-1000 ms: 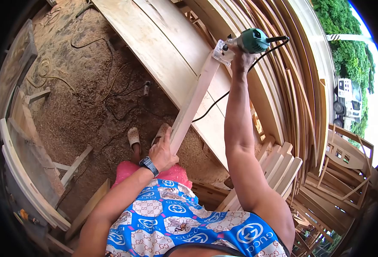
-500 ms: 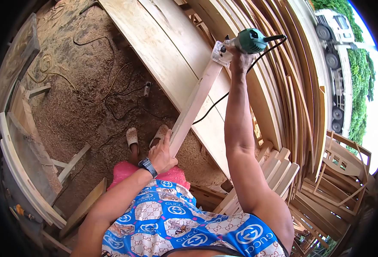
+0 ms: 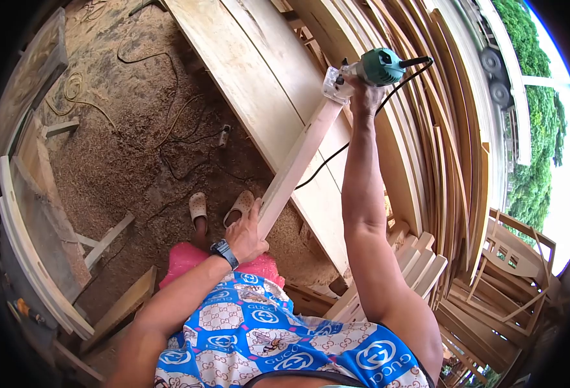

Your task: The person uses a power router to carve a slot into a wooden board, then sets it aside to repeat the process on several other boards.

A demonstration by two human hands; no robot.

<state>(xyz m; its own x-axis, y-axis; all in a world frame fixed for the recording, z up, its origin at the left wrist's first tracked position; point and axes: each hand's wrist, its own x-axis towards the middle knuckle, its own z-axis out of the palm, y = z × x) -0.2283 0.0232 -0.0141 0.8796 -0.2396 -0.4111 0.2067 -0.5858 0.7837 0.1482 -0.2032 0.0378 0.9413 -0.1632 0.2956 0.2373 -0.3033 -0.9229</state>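
At the far left, a pale wooden frame [image 3: 39, 255] stands beside a loose yellowish cord [image 3: 76, 90] on the floor [image 3: 123, 161], which is strewn with shavings. Further right are two light perforated clogs [image 3: 197, 205], worn by the person, and a dark wristwatch [image 3: 225, 254] on the left wrist. The left hand [image 3: 246, 238] has its grip closed around the near end of a pale wooden bar [image 3: 304, 155], fingers lying along the side. The bar slants up and away across the tabletop [image 3: 246, 71] of wide boards, its near end jutting past the edge. At its far end sits the clear base [image 3: 336, 85] of a green power tool [image 3: 383, 66]; the right hand [image 3: 366, 97], arm outstretched, has its grip wrapped around the tool's body. A black cable [image 3: 395, 90] loops down from it, passing behind the forearm. Beyond lie long stacked planks [image 3: 440, 161], then part of a truck [image 3: 501, 77], green trees [image 3: 530, 52] and, lower down, wooden frames [image 3: 514, 258].
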